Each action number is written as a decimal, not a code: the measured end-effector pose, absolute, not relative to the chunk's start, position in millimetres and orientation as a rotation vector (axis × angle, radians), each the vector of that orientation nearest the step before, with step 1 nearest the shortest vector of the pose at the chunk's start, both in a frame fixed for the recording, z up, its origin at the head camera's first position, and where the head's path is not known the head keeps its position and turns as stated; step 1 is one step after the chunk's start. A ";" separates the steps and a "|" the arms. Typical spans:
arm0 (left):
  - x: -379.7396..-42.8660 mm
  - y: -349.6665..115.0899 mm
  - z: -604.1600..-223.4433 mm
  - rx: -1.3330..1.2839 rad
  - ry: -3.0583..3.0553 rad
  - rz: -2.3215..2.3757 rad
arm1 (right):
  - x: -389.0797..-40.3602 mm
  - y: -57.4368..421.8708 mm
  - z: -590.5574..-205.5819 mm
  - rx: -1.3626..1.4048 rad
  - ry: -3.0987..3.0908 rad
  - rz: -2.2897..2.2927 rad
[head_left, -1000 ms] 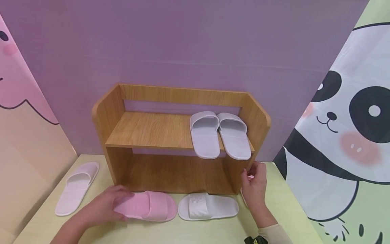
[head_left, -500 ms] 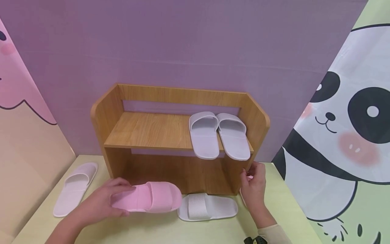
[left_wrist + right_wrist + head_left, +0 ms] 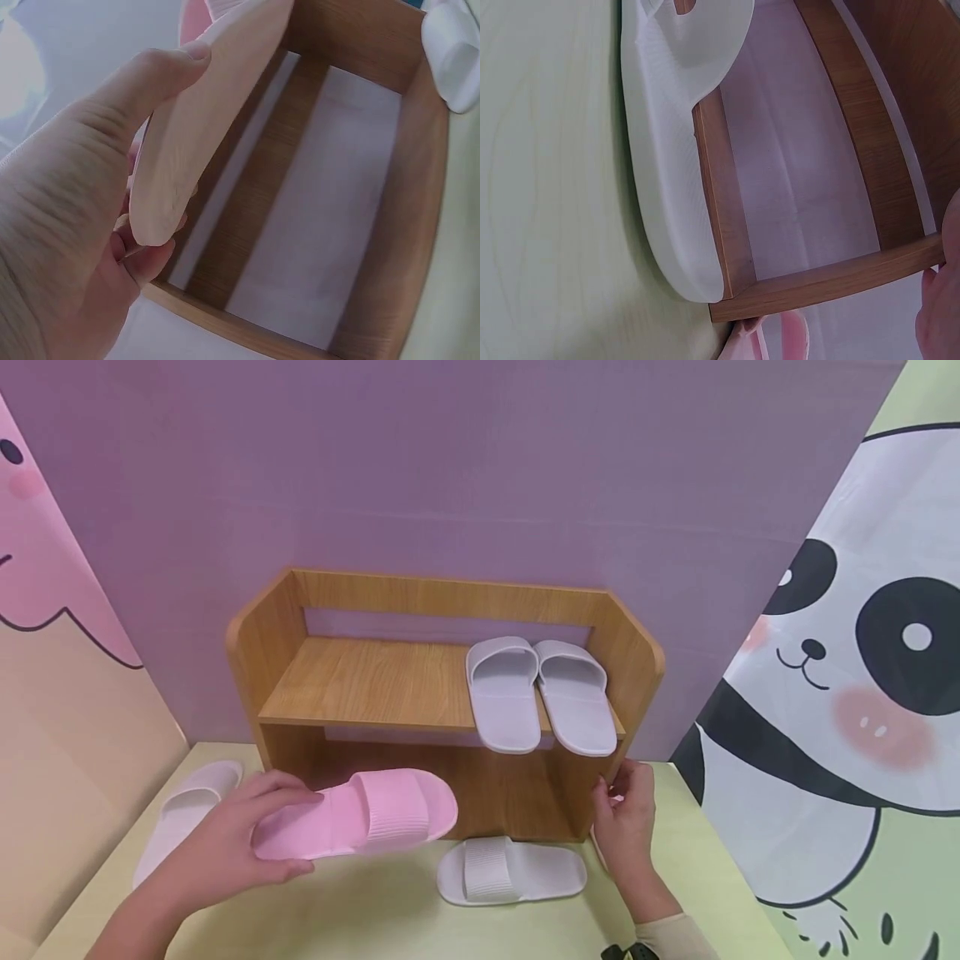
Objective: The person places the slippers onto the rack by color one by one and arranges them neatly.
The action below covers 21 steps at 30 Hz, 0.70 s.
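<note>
My left hand [image 3: 225, 843] holds a pink slipper [image 3: 393, 810] by its heel end, raised in front of the lower tier of a wooden shoe rack [image 3: 360, 681]. In the left wrist view the thumb lies along one side of its pale sole [image 3: 199, 139], fingers on the other. My right hand [image 3: 628, 822] grips the front edge of the rack's right side panel [image 3: 840, 277], thumb and fingers on either side. A white slipper [image 3: 540, 870] lies on the table before the rack, toe to the left. Another pink slipper [image 3: 799, 337] shows outside the right panel, mostly hidden by my right hand.
Two pale slippers [image 3: 506, 714] stand side by side at the right of the upper shelf, heels past its front edge. A pale slipper [image 3: 187, 806] lies at the table's left, partly behind my left arm. A purple wall [image 3: 450, 468] rises behind the rack.
My left hand has lifted the pink slipper off the table and tilted its toe upward. The right hand stays on the rack's side panel.
</note>
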<state>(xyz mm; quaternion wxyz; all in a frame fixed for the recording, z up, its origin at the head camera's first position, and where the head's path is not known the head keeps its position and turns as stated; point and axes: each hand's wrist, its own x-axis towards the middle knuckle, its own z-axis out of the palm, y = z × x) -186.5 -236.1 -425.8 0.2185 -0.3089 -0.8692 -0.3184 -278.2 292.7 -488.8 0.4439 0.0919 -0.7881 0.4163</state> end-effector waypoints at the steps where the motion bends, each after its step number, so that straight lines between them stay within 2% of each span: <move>1: -186.0 -236.4 -423.2 -0.856 -2.392 -0.881 | -277.9 292.7 -488.8 0.233 -1.950 1.031; 11: -186.5 -236.0 -402.3 -0.821 -2.312 -0.819 | -277.5 292.2 -489.1 0.213 -1.973 1.030; 21: -191.2 -230.0 -378.2 -0.675 -2.280 -0.782 | -278.3 293.0 -489.8 0.233 -1.960 1.024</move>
